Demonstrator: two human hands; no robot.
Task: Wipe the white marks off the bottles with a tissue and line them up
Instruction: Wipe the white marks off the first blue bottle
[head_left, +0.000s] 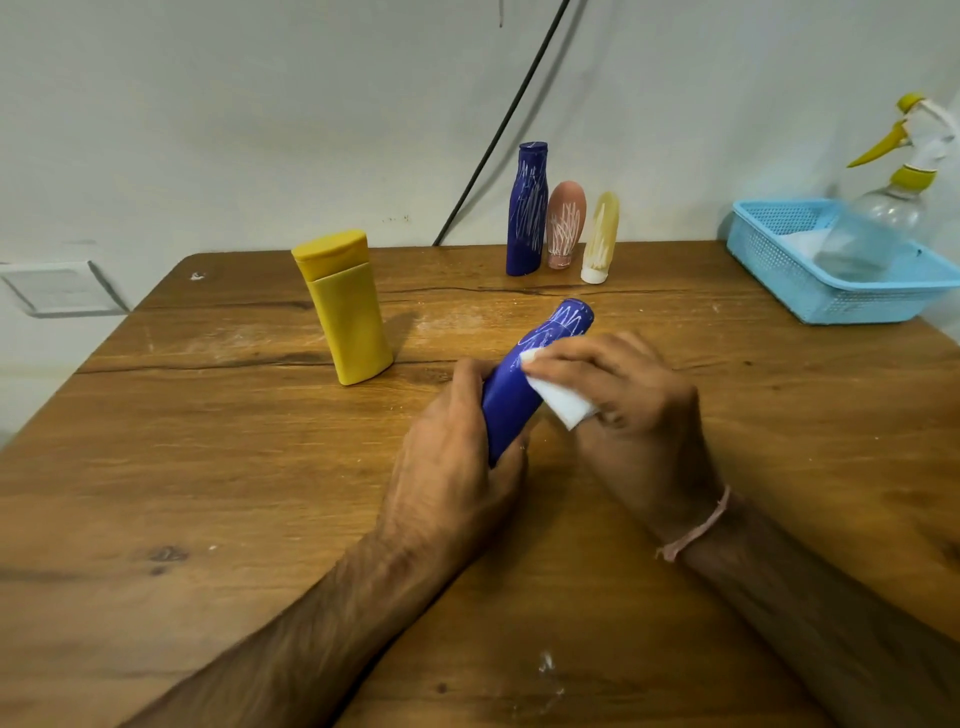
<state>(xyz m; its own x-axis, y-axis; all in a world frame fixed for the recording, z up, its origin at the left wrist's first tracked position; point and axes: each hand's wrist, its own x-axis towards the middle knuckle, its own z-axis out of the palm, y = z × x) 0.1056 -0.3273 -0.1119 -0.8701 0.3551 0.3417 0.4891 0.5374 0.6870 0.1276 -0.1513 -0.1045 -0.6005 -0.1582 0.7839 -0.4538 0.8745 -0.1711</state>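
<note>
Left hand: bare; forearm bare, with visible hair.
Right hand: bare; forearm bare, with visible hair.
Right wrist: thin pale pink thread bracelet, one frayed end.

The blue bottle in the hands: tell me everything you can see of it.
The blue bottle looks like glossy plastic, slim, with a narrower waist near its far end. It is tilted over the wooden table, far end pointing away and rightward. The left hand grips its near end; the right hand presses a white tissue on its middle. White scribbles cover the far part; the near part looks clean.
</note>
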